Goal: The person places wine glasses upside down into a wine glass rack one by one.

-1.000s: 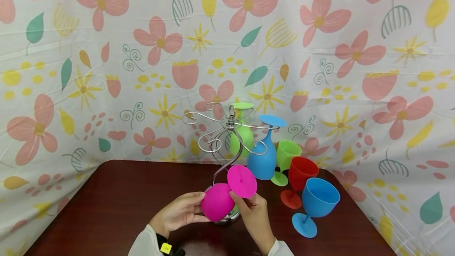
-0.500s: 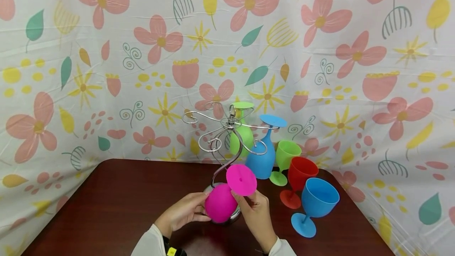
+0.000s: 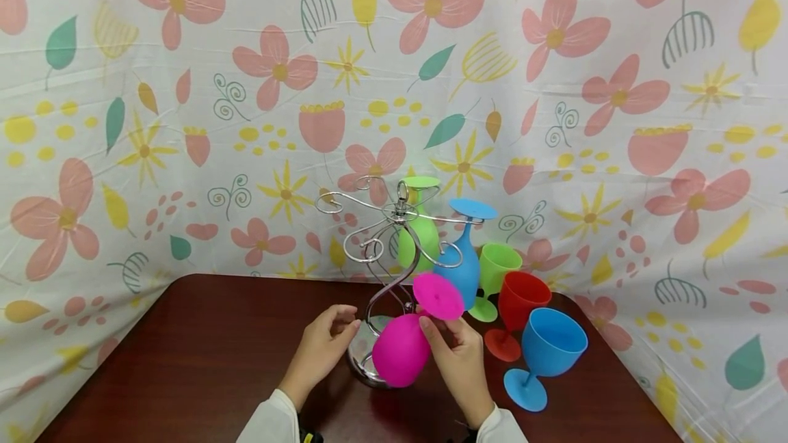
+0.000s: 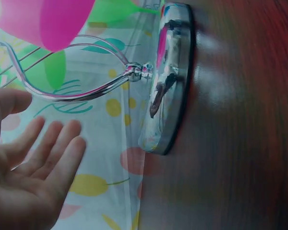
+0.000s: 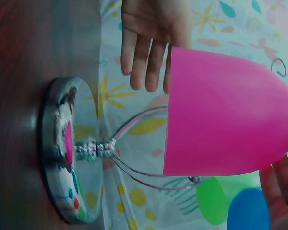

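Note:
My right hand (image 3: 460, 364) pinches a pink plastic goblet (image 3: 400, 353) near its stem, below the round foot. The goblet is tilted, foot up, in front of a silver wire goblet rack (image 3: 363, 344). Its bowl opens toward the table in the right wrist view, where my right fingers (image 5: 281, 189) show at the stem end. To the left of the rack, my left hand (image 3: 323, 347) is raised with relaxed fingers, apart from the goblet and holding nothing. On the rack, a blue goblet (image 3: 458, 275) and a green goblet (image 3: 418, 241) hang upside down.
To the right, a green goblet (image 3: 497, 269), a red goblet (image 3: 523, 299) and a blue goblet (image 3: 550, 344) stand upright on the dark wooden table (image 3: 215, 361). A flower-patterned cloth (image 3: 246, 142) hangs behind the table.
My left hand has let go of the pink goblet's bowl and drawn back to the left and up. The right hand has moved the goblet slightly right, and its foot has risen.

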Motion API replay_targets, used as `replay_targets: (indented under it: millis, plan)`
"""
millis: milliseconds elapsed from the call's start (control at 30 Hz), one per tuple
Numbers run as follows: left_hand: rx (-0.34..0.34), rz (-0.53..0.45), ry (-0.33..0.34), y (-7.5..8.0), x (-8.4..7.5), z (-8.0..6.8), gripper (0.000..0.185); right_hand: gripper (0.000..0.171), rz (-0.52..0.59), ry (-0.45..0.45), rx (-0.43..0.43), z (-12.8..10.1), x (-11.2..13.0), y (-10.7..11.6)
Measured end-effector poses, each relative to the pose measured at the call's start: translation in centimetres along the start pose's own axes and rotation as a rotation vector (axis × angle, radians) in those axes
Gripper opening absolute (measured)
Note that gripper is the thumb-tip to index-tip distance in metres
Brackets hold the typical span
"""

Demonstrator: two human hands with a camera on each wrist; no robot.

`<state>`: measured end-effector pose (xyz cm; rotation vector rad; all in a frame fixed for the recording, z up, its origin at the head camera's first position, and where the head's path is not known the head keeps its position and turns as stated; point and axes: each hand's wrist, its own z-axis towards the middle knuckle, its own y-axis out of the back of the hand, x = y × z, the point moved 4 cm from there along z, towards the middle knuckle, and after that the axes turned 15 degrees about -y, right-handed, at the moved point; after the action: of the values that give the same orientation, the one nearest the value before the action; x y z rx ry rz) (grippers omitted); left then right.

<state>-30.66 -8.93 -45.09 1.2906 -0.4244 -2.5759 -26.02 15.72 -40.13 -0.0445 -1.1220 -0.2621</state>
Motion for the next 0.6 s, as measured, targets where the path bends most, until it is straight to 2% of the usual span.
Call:
replay_targets:
  millis: [167, 367, 600]
  plan:
    - [-0.073, -0.038, -0.044, -0.4, 0.0, 0.7, 0.033, 0.021, 0.027, 0.016, -0.002, 0.6, 0.1, 0.8]
    - [-0.094, -0.035, -0.113, -1.5, -0.1, 1.8, 0.036, 0.019, 0.033, 0.029, -0.024, 0.8, 0.3, 1.4]
    - [-0.120, 0.003, -0.142, -2.5, -0.3, 2.6, 0.025, 0.019, 0.025, 0.010, -0.060, 1.0, 0.5, 2.0]
